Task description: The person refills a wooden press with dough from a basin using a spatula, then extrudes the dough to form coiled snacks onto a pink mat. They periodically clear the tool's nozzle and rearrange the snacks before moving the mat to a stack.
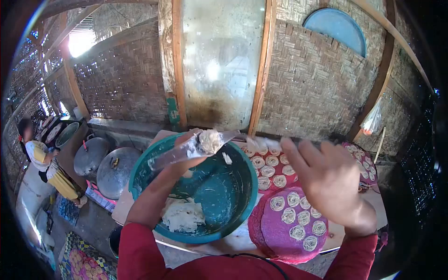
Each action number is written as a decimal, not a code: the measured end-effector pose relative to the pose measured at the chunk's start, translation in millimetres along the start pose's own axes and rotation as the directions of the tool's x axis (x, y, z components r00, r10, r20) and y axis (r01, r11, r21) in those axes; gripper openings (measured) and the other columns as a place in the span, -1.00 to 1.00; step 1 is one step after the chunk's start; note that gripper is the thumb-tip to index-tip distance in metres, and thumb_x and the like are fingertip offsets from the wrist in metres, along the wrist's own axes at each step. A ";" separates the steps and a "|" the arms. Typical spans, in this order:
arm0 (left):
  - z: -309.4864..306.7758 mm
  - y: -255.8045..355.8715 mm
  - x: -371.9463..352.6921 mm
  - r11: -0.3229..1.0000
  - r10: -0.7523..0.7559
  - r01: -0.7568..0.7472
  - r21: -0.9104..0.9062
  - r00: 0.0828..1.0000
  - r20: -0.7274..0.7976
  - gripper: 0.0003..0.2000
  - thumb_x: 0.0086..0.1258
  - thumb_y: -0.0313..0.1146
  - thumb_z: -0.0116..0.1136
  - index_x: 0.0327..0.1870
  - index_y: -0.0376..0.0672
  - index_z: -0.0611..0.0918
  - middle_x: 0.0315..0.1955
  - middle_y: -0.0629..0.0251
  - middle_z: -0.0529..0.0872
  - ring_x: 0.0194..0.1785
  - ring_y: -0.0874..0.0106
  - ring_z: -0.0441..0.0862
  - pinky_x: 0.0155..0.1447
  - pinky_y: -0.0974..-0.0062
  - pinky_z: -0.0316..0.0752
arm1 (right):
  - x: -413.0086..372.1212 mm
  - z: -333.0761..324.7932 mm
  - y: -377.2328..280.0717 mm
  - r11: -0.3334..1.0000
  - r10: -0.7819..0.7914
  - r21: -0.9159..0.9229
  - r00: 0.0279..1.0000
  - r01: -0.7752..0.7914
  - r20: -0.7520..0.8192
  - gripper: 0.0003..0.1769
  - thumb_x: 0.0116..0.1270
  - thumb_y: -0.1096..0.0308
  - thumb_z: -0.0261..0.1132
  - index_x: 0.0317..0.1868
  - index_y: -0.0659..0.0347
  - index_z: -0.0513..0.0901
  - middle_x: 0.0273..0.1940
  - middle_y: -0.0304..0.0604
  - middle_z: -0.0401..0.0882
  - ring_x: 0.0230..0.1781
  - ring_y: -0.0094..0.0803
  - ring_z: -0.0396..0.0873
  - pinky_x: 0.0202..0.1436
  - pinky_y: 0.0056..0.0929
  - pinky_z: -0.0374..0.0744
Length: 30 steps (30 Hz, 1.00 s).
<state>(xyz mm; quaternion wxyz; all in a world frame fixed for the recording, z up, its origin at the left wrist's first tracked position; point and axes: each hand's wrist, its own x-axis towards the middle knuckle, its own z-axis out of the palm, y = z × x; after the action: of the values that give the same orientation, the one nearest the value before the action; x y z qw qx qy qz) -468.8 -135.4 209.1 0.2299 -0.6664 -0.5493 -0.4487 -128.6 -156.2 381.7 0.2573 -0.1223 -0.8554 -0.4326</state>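
Well, at the near edge two red sleeves (142, 252) are cut off by the frame, and so is a patterned mat (81, 245) at near left. To the right, a purple round (273, 228) carries pale swirls (303, 218); its far right part is hidden under the raised right hand (329, 179). That hand is blurred, its fingers curled; whether they grip anything cannot be told. On the left stands a green basin (217, 205) with dough (183, 217) in its near left part, the forearm hiding some of its far wall.

Over the basin's far side, the left hand (192, 161) grips a clear plastic (170, 157), most fingers lost behind it. The plastic's long axis slants from near left to far right, its narrower end toward the right hand; tube or bag, I cannot tell. A lump (211, 141) of pale dough shows at its middle. A whitish streak (263, 143) between the hands is too smeared to identify.

Farther off, a red round (289, 159) is partly covered by the purple one. At left are two lidded pots (113, 175) and a person (39, 158), small and indistinct. Pale marks on a post's green patch (173, 112) are unreadable, and the wall hides the lower part of a blue tray (337, 29).
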 end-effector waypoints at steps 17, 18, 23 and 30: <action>-25.7 13.2 17.1 0.809 -0.367 0.256 -0.528 0.923 -0.114 -0.68 -0.08 -0.33 0.43 -0.30 -0.16 0.57 -0.37 0.23 0.62 -0.25 0.32 0.62 -0.13 0.46 0.51 | 20.3 14.2 -13.0 0.996 0.073 0.056 0.997 -0.071 -0.035 -0.86 0.02 0.34 0.18 -0.37 0.16 0.51 -0.57 -0.32 0.34 -0.55 -0.46 0.44 -0.52 -0.47 0.40; -32.6 18.7 21.6 0.993 -0.009 0.024 0.111 0.991 -0.132 -0.67 -0.09 -0.29 0.44 -0.32 -0.15 0.57 -0.38 0.24 0.61 -0.25 0.31 0.61 -0.15 0.45 0.50 | 22.0 13.0 -17.1 0.998 0.029 0.062 0.999 -0.027 -0.025 -0.87 0.02 0.34 0.18 -0.38 0.16 0.51 -0.56 -0.31 0.35 -0.54 -0.45 0.45 -0.52 -0.47 0.40; -39.4 78.1 30.7 0.920 -0.178 0.212 -0.330 0.976 0.129 -0.63 -0.22 -0.19 0.45 -0.42 -0.10 0.54 -0.45 0.25 0.55 -0.40 0.22 0.54 -0.30 0.38 0.47 | 31.6 33.4 -44.4 0.990 -0.129 0.071 0.987 0.123 0.093 -0.78 0.06 0.34 0.16 -0.26 0.20 0.55 -0.53 -0.31 0.35 -0.54 -0.46 0.40 -0.53 -0.50 0.36; -37.8 42.8 15.6 0.923 -0.142 0.133 -0.361 0.990 0.002 -0.66 -0.04 -0.18 0.37 -0.34 -0.15 0.53 -0.44 0.30 0.54 -0.32 0.33 0.57 -0.21 0.44 0.49 | 12.8 24.4 -34.2 0.998 -0.046 0.044 0.999 0.046 0.015 -0.92 0.05 0.35 0.17 -0.43 0.15 0.50 -0.54 -0.32 0.34 -0.50 -0.50 0.42 -0.57 -0.48 0.31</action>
<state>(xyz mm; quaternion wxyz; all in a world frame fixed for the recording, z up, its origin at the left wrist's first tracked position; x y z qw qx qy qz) -441.8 -169.9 248.9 0.0786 -0.6514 -0.5004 -0.5649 -162.3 -157.1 353.5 0.2431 -0.1002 -0.8693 -0.4186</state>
